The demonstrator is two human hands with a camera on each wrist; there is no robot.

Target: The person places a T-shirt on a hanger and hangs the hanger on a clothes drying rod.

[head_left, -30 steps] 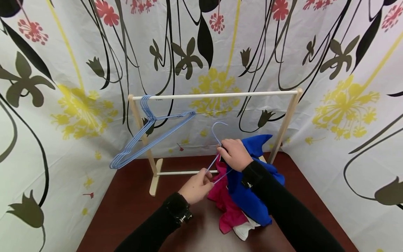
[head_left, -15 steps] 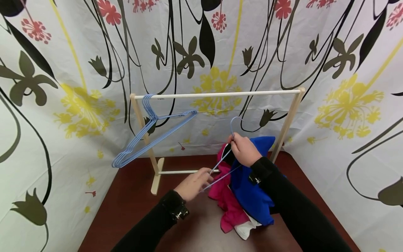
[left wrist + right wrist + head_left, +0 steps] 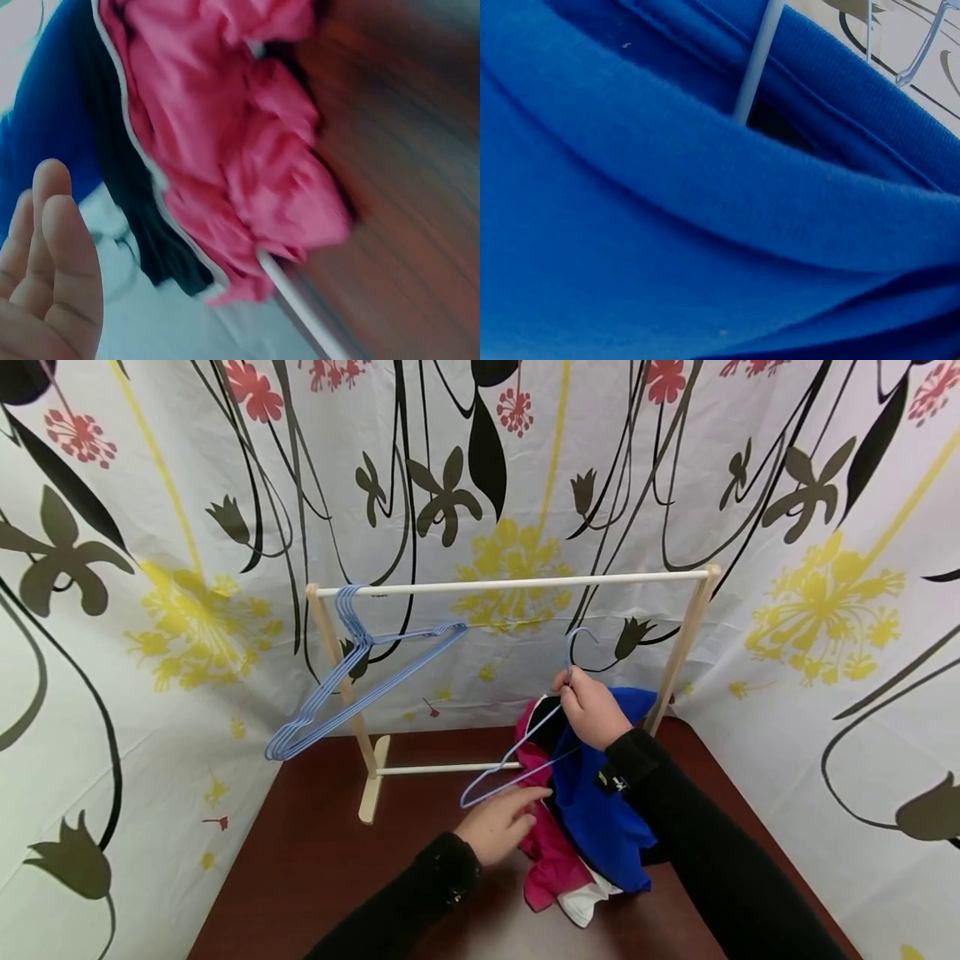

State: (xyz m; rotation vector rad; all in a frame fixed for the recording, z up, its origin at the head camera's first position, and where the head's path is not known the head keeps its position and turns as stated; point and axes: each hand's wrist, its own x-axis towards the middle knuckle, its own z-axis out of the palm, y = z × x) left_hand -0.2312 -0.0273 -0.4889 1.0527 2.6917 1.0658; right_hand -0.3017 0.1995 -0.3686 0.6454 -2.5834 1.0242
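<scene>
My right hand (image 3: 592,707) grips a light blue wire hanger (image 3: 517,752) just below its hook. The hanger's right side runs into a blue shirt (image 3: 600,810); in the right wrist view its wire (image 3: 759,64) enters the neckline of the blue cloth (image 3: 667,202). The hanger's left end sticks out bare. My left hand (image 3: 498,827), fingers extended, is below that end beside the blue shirt's edge. In the left wrist view the left hand (image 3: 56,277) holds nothing. Pink cloth (image 3: 555,868), black cloth (image 3: 142,217) and white cloth (image 3: 581,906) lie around and under the shirt.
A wooden rack with a white top rail (image 3: 480,585) stands at the back of the dark red table (image 3: 292,877). Several blue hangers (image 3: 360,693) hang at the rail's left end. A flower-print curtain (image 3: 480,468) encloses the back and sides.
My right hand has moved right and slightly up with the hanger. My left hand has let go of the hanger's left side and shifted toward the blue shirt, fingers now extended.
</scene>
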